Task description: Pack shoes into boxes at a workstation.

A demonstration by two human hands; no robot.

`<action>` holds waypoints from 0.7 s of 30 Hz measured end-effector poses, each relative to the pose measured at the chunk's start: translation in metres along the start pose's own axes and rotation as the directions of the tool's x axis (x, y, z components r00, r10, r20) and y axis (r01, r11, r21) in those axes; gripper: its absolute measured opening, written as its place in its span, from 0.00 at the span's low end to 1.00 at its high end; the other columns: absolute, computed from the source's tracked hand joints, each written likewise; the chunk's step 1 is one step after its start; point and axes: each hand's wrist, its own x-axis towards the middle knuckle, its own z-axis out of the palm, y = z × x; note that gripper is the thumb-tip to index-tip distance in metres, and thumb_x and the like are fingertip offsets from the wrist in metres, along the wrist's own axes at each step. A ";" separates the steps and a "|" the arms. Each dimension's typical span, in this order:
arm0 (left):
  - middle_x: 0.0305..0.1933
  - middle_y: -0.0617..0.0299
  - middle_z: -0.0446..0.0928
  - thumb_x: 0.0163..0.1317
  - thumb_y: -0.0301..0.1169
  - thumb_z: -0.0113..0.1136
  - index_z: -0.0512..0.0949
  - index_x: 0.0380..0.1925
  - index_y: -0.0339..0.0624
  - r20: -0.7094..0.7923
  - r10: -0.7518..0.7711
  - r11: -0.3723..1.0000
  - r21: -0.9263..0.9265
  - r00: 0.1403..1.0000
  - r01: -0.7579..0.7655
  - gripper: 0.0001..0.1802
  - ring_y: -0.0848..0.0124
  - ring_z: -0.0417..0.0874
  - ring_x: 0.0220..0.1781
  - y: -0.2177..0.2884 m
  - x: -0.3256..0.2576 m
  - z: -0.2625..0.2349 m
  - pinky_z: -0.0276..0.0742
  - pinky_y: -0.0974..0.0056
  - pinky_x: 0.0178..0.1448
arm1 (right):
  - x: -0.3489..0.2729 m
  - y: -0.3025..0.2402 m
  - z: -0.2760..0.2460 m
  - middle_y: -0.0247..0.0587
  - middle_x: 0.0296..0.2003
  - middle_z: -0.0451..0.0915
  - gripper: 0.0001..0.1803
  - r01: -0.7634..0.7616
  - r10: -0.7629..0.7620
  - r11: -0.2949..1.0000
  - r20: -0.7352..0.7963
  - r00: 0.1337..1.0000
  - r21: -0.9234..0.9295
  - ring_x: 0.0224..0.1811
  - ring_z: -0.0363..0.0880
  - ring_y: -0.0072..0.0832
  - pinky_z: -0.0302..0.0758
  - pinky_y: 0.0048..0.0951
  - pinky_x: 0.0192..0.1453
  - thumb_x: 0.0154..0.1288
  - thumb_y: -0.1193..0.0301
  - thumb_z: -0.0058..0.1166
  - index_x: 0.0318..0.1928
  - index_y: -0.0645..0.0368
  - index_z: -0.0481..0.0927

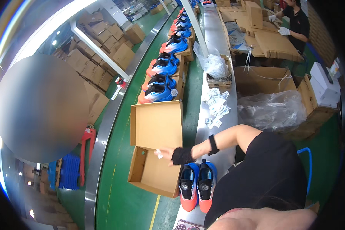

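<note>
One cardboard shoebox, lid open. Two blue-orange shoes side by side, just right of shoebox. One right hand over shoebox interior, arm bent at elbow, fingers pinching one small white packet, details blurred.

The open box was matt cardboard, the surface smooth metal, the sheeting at its two o'clock crinkled, glossy plastic.
</note>
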 end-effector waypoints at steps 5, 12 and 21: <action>0.35 0.56 0.75 0.61 0.37 0.43 0.71 0.37 0.34 0.031 -0.020 0.990 0.137 0.999 0.015 0.16 0.65 0.75 0.37 -0.020 0.000 -0.009 0.71 0.64 0.41 | 0.002 -0.019 0.035 0.52 0.49 0.70 0.35 0.191 0.133 0.930 0.769 0.625 -0.315 0.42 0.74 0.47 0.72 0.37 0.45 0.46 0.64 0.55 0.58 0.47 0.60; 0.38 0.56 0.74 0.61 0.37 0.40 0.70 0.42 0.35 0.077 -0.070 0.940 0.338 0.995 0.040 0.17 0.65 0.74 0.40 -0.052 0.006 -0.010 0.70 0.63 0.43 | -0.017 -0.030 0.020 0.47 0.23 0.79 0.21 0.243 -0.206 0.969 0.703 0.680 0.049 0.29 0.79 0.39 0.75 0.35 0.34 0.32 0.53 0.63 0.21 0.58 0.81; 0.43 0.55 0.73 0.61 0.37 0.37 0.67 0.48 0.37 0.122 -0.190 0.768 0.636 0.974 0.070 0.20 0.65 0.73 0.44 -0.116 0.015 -0.049 0.69 0.62 0.47 | -0.028 0.021 0.050 0.48 0.28 0.78 0.19 0.199 -0.085 0.977 0.702 0.707 -0.082 0.34 0.77 0.41 0.74 0.38 0.38 0.36 0.60 0.60 0.32 0.53 0.79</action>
